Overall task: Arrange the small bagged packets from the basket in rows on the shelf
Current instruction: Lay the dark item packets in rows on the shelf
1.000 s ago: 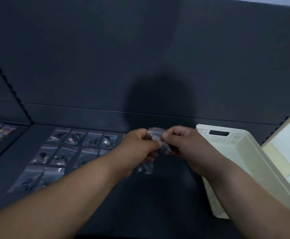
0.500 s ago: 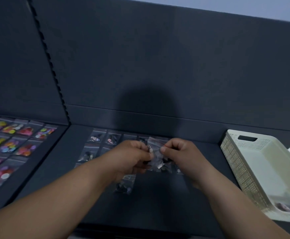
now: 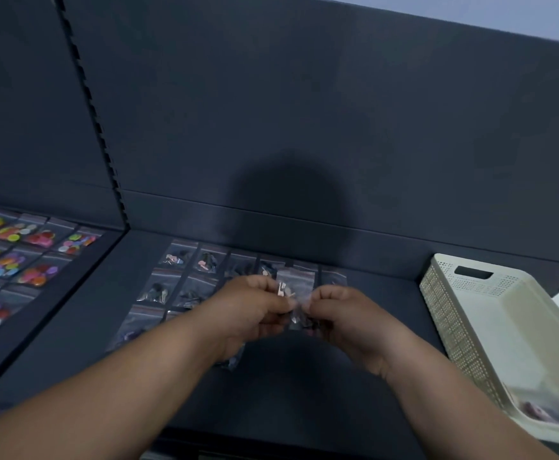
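Both of my hands meet above the dark shelf (image 3: 304, 386). My left hand (image 3: 251, 310) and my right hand (image 3: 348, 313) each pinch a side of a bunch of small clear bagged packets (image 3: 296, 293) with dark and pale bits inside. More of the bunch hangs below my left hand (image 3: 231, 360). Behind and left of the hands, rows of clear packets (image 3: 185, 277) lie flat on the shelf. The cream perforated basket (image 3: 464, 313) stands at the right, a packet showing in its near corner (image 3: 537, 410).
The neighbouring shelf section on the left holds rows of packets with bright coloured pieces (image 3: 12, 257). A slotted upright (image 3: 95, 127) divides the two sections. The dark back panel (image 3: 304, 111) rises behind the shelf.
The view has swung left and up, so the coloured packets on the left shelf show more. My hands stay together on the packets and have parted slightly.
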Available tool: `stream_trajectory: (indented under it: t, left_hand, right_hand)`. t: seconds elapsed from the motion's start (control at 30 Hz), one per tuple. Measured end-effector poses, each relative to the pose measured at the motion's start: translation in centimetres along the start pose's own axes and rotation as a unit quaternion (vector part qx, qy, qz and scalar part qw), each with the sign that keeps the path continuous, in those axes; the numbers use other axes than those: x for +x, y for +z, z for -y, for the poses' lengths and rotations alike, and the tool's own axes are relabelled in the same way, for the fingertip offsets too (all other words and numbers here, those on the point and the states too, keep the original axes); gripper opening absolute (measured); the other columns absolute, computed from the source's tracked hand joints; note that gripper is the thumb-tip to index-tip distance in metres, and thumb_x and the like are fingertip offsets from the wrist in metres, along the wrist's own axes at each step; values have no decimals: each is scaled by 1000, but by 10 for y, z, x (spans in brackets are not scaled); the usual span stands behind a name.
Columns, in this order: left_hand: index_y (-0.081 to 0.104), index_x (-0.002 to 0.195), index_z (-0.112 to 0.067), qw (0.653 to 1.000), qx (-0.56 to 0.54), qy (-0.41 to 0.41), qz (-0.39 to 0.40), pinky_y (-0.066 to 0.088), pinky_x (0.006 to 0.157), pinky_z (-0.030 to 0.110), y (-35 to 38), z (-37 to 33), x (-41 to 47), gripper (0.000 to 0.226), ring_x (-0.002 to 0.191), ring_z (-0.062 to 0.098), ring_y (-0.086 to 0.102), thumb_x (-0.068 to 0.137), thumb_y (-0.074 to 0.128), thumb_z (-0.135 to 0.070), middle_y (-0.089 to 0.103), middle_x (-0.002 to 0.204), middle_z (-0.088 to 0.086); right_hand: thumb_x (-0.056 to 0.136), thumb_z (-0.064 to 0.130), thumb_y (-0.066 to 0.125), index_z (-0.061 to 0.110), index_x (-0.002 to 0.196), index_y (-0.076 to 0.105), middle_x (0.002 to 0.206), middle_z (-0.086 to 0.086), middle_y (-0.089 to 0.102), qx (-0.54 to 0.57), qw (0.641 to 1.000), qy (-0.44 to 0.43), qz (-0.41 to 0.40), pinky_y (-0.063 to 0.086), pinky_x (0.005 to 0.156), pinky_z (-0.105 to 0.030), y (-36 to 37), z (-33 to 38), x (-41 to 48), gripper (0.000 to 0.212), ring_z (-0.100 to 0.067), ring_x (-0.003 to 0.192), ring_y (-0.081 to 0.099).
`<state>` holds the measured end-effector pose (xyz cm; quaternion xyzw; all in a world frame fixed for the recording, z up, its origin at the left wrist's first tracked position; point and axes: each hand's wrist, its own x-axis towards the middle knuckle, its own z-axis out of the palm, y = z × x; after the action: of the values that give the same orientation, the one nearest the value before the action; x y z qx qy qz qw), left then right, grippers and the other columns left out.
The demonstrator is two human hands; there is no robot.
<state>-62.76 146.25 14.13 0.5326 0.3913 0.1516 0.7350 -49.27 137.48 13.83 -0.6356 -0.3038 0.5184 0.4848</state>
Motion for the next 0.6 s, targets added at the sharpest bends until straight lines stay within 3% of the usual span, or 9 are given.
stream_trajectory:
  t: [0.13, 0.2, 0.33, 0.5, 0.6]
  left_hand:
    - [54, 88, -11, 1000, 23, -17, -7, 48, 51, 21, 4, 1, 0, 17, 56, 13, 58, 83, 63, 3, 61, 67, 7]
    - [53, 86, -12, 999, 37, -20, -17, 46, 50, 22, 3, 3, 1, 18, 54, 12, 58, 82, 66, 0, 62, 64, 4]
    - [55, 81, -16, 996, 76, -27, -31, 44, 53, 23, -3, 10, 4, 18, 58, 13, 57, 81, 69, -5, 63, 66, 3]
    - [51, 72, -18, 996, 64, -56, -29, 44, 54, 24, -5, 15, 8, 23, 57, 14, 54, 84, 62, -2, 58, 63, 2]
    - [52, 75, -18, 996, 71, -55, -1, 46, 58, 25, -4, 15, 8, 22, 60, 13, 55, 85, 64, -3, 60, 65, 1]
  right_hand:
    - [86, 5, 61, 12, 72, 57, 69, -9, 57, -31, 999, -18, 14, 43, 60, -26, -4, -6, 0, 16, -17, 62, 52]
    - [84, -3, 58, 8, 81, 59, 72, -9, 58, -46, 999, -28, 2, 44, 57, -23, -6, -9, -1, 12, -15, 61, 53]
    - [81, -14, 51, 8, 86, 61, 76, -6, 62, -121, 991, -24, -51, 45, 55, -20, -13, -22, -1, 25, -14, 62, 55]
    - [80, -3, 56, 25, 76, 62, 81, 0, 69, -320, 944, -14, -76, 50, 69, -28, -27, -42, -7, 29, -13, 72, 61]
    - [84, 7, 59, 24, 73, 62, 71, 2, 66, -320, 939, -48, -117, 52, 69, -30, -24, -38, -10, 21, -13, 67, 61]
